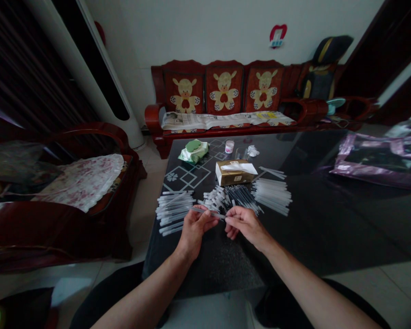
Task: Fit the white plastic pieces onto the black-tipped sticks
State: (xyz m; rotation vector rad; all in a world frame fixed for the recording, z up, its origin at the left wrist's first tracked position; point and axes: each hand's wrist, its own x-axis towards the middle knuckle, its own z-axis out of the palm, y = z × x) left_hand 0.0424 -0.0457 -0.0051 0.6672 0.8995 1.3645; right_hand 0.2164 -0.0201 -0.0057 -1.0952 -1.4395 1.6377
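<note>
A slim translucent pen barrel [219,215] lies across the fingers of both hands, low over the front of the table. My left hand [194,228] is closed around it. At the barrel's right end, my right hand [247,225] pinches with thumb and fingers; whether a smaller part is in that pinch is hidden. Left of the hands is a pile of whitish pens or barrels [174,211]. Just beyond the fingers sit short white caps [215,197] with dark bits, and thin dark pen refills [243,195]. Clear-white tubes [272,196] are stacked to the right.
Behind the piles stands a gold tissue box [234,177] on the dark glossy table [315,219]. Farther back are a green wipes pack [193,151], a small pink-white jar [229,146] and crumpled tissue [252,151]. A purple-edged plastic bag [380,178] lies at right.
</note>
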